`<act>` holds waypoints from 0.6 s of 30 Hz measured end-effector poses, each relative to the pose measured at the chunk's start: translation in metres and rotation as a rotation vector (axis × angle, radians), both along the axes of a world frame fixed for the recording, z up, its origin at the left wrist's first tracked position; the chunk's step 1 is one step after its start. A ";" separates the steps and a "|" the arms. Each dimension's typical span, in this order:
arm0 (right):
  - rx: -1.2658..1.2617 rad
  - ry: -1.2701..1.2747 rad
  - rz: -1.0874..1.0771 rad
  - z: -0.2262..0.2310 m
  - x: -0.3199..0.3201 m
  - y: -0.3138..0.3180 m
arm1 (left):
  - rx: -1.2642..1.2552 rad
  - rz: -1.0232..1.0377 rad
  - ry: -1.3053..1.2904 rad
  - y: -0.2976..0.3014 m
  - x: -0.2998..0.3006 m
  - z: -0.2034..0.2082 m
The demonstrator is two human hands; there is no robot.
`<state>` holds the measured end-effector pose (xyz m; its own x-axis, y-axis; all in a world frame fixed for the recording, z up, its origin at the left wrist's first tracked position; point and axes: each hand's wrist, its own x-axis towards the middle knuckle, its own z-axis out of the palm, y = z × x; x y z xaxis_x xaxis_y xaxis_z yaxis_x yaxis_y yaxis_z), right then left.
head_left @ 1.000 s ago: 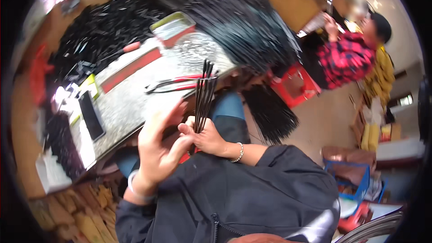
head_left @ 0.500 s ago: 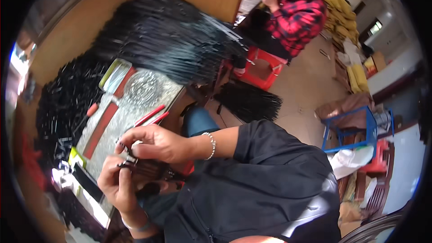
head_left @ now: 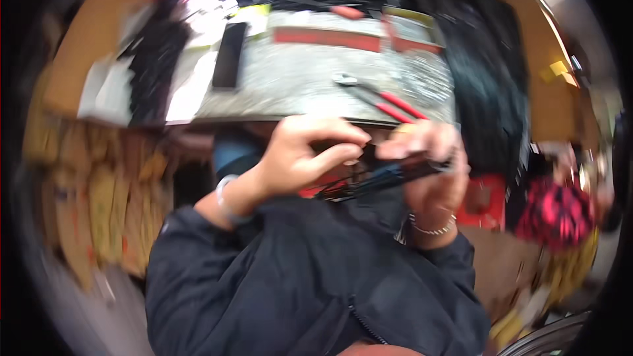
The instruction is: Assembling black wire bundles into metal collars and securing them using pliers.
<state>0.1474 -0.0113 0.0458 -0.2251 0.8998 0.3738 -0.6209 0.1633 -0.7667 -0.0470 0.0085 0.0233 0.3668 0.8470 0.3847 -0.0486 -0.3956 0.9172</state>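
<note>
My left hand (head_left: 306,153) hovers at the table's near edge, thumb and forefinger apart, with nothing plain between them; its other fingers are mostly hidden. To its right, my right hand (head_left: 432,161) is closed around a bundle of thin black strips (head_left: 379,183), which slants down left over my lap. Motion smears this hand and the strips' ends. Just beyond it, pliers with red handles (head_left: 395,102) lie on the grey tabletop (head_left: 290,86). A coil of silvery wire (head_left: 425,78) is beside them.
A dark phone-like slab (head_left: 230,56), a red-brown bar (head_left: 326,38) and an open box (head_left: 412,29) lie on the table. Black strips (head_left: 484,59) are heaped at the right. A person in a red checked shirt (head_left: 557,214) is at far right, near a red stool (head_left: 482,201).
The view has swung round, so the table now lies straight ahead. My hands, close together over a small piece before, are now apart, with the black strips in the right.
</note>
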 end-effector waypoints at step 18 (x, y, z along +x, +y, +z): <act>0.083 -0.112 -0.044 -0.010 -0.011 0.011 | 0.028 1.195 1.209 0.117 -0.285 -0.085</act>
